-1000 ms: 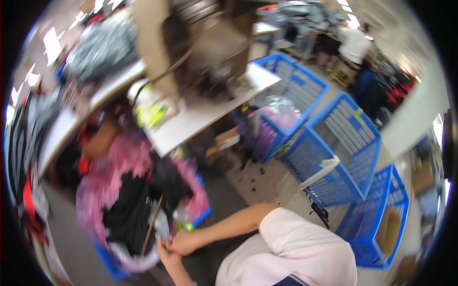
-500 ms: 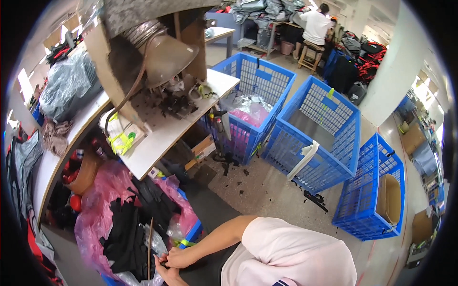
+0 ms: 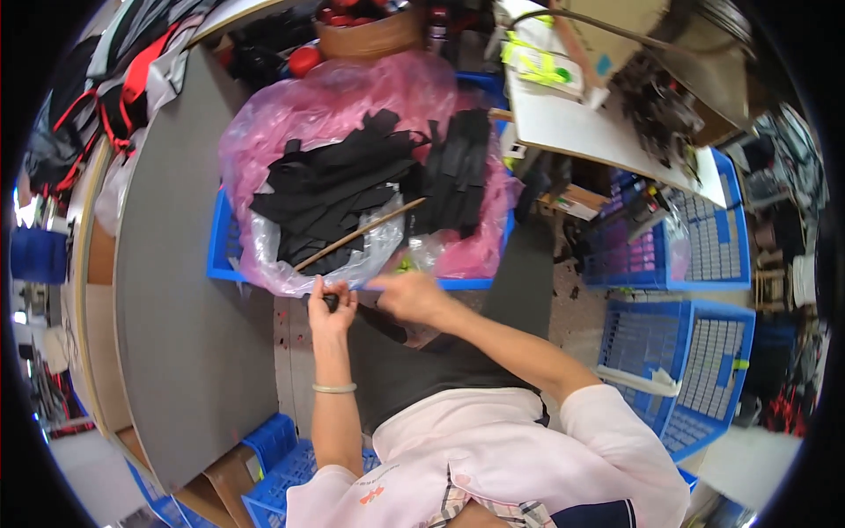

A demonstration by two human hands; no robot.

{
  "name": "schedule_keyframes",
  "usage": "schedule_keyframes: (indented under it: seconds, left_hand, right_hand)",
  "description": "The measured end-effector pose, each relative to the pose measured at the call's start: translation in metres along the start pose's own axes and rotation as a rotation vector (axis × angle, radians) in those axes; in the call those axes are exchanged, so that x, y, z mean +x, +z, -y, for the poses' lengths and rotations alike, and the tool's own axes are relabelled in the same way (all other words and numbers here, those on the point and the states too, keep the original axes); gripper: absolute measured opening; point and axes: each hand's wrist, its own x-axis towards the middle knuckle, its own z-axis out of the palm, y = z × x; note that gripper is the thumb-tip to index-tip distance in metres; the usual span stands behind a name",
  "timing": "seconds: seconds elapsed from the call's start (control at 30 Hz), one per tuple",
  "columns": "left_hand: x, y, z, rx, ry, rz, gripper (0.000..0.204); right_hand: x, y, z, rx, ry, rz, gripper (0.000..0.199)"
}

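Observation:
My left hand (image 3: 331,306) is palm up at the near rim of a blue crate (image 3: 476,283), its fingers curled around a small black piece (image 3: 330,301) whose kind I cannot make out. Just to the right is my right hand (image 3: 412,297), apart from the left, its fingertips smeared by motion; whether it holds anything is not visible. Inside the crate, pink plastic sheeting (image 3: 264,123) and a clear bag (image 3: 378,255) surround heaps of black fabric strips (image 3: 339,176). A thin wooden stick (image 3: 361,233) lies slantwise across the clear bag and strips.
A grey panel (image 3: 198,282) runs along the left. At the upper right, a white worktable (image 3: 572,123) juts out, bearing dark scraps (image 3: 656,101). Blue basket crates (image 3: 647,343) stand on the right. A round tan container (image 3: 370,37) sits beyond the crate.
The view has swung to the right-hand side's opposite, leftward and down, bringing the crate to the middle. My hands, together before, are now apart, the right drawn away from the left.

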Motion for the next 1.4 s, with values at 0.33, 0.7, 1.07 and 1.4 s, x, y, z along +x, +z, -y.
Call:
schedule_keyframes:
  seconds: [0.33,0.7,1.07,1.4]
  left_hand:
    - [-0.037,0.04,0.005,-0.137,-0.155,0.163,0.045]
    - [-0.027,0.031,-0.057,-0.223,0.062,-0.005,0.045]
    - [-0.064,0.033,-0.081,-0.269,0.183,0.115,0.048]
    - [-0.113,0.078,0.04,0.337,0.453,0.635,0.038]
  right_hand:
    - [0.07,0.024,-0.161,-0.731,-0.047,-0.018,0.014]
    - [0.014,-0.034,-0.097,-0.077,0.162,-0.039,0.013]
    - [-0.054,-0.093,0.004,0.14,0.181,0.135,0.022]
    - [-0.028,-0.056,0.066,0.314,0.194,-0.1,0.023]
